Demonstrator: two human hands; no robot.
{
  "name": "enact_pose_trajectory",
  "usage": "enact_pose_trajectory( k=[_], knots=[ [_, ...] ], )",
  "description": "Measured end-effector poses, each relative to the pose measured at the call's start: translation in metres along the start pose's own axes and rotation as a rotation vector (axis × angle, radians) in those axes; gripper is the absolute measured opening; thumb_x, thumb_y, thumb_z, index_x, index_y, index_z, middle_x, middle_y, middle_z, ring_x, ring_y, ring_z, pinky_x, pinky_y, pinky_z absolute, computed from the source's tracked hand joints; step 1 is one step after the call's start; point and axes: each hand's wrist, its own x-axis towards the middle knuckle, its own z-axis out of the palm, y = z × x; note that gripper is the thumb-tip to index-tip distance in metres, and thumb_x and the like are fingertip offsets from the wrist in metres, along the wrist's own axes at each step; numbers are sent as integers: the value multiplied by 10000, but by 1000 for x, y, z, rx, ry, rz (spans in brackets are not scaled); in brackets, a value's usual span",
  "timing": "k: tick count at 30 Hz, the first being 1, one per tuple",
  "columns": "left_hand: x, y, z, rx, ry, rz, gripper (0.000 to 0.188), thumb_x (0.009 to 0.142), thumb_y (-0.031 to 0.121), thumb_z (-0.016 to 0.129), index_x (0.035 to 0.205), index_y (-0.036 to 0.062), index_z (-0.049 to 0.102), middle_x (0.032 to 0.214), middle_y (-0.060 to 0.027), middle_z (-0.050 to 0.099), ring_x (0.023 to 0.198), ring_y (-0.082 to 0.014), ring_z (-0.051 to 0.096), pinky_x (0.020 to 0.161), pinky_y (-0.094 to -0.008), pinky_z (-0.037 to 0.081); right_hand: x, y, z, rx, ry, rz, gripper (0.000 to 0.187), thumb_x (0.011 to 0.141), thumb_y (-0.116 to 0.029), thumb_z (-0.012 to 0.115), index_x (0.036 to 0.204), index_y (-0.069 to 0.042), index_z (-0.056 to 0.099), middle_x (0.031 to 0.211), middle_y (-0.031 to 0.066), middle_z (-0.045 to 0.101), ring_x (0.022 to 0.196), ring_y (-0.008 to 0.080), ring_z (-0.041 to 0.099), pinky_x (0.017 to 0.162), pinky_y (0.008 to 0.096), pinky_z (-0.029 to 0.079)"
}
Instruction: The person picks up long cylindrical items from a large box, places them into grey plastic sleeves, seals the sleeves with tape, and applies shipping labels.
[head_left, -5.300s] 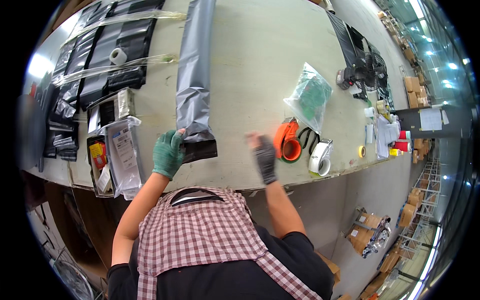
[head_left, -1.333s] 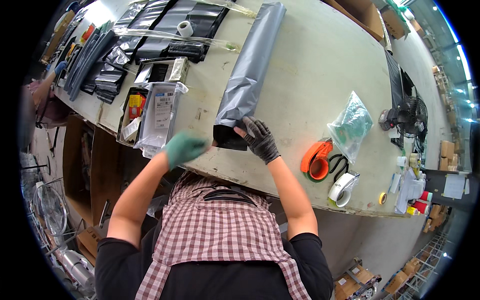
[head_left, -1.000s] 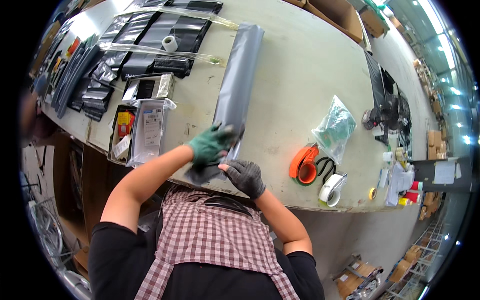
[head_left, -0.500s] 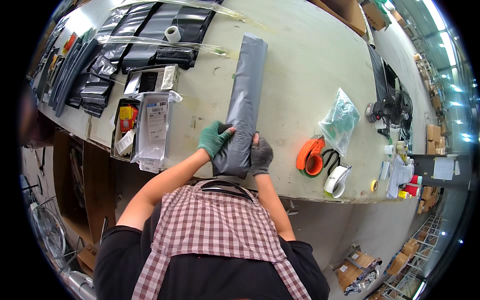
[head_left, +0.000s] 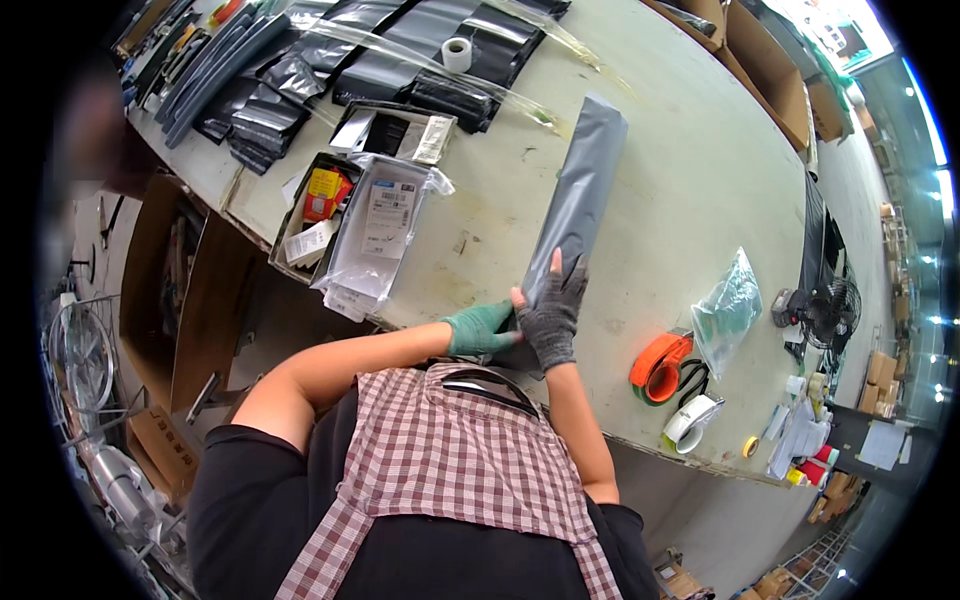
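Note:
A long, narrow grey plastic mailing bag (head_left: 583,165), folded flat around contents I cannot see, lies slanting on the worktable in front of me. My left hand (head_left: 480,328), in a green glove, grips its near end at the table edge, the fingertips partly hidden. Across the bag's lower part lies my right hand (head_left: 553,318) in a dark grey glove with bare tips on thumb and forefinger. Its fingers are stretched out and pressed on the plastic. The two hands nearly touch.
Left on the worktable (head_left: 660,130) stand a clear plastic tray (head_left: 345,260) with labels and a box with a yellow-red pack (head_left: 322,192). Black plastic bags (head_left: 380,65) lie behind. To the right are an orange tape dispenser (head_left: 655,368), scissors (head_left: 692,380), white tape (head_left: 690,425) and a fan (head_left: 832,310).
My view has turned, shifting the table's things rightward in the picture. My right hand has gone from the bag's right edge to flat on top; my left hand has slid to the near end.

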Motion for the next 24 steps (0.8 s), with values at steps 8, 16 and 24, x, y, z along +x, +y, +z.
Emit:
enact_pose_trajectory(
  k=[8, 16, 24],
  knots=[
    [-79, -68, -148, 944, 508, 6, 246, 686, 84, 664, 929, 74, 624, 1106, -114, 565, 986, -281, 557, 849, -364, 480, 24, -5, 29, 448, 112, 160, 905, 670, -271, 759, 1442, -161, 301, 1455, 295, 217, 1368, 422, 203, 1116, 457, 211],
    [-72, -104, -146, 834, 289, -200, 173, 684, 116, 680, 841, 84, 615, 909, -72, 596, 900, -285, 574, 765, -390, 494, 1, -38, 15, 175, -33, -319, 375, 815, -265, 630, 1177, -168, 610, 1261, 129, 533, 1311, 339, 354, 1122, 505, 142],
    [-66, -95, -157, 451, 553, -233, 162, 662, 78, 718, 704, 45, 565, 748, -131, 550, 699, -327, 552, 646, -387, 457, 2, -37, 13, 151, -110, -366, 206, 803, -268, 634, 993, -203, 680, 1141, 30, 614, 1266, 287, 419, 1114, 528, 103]
  ],
)
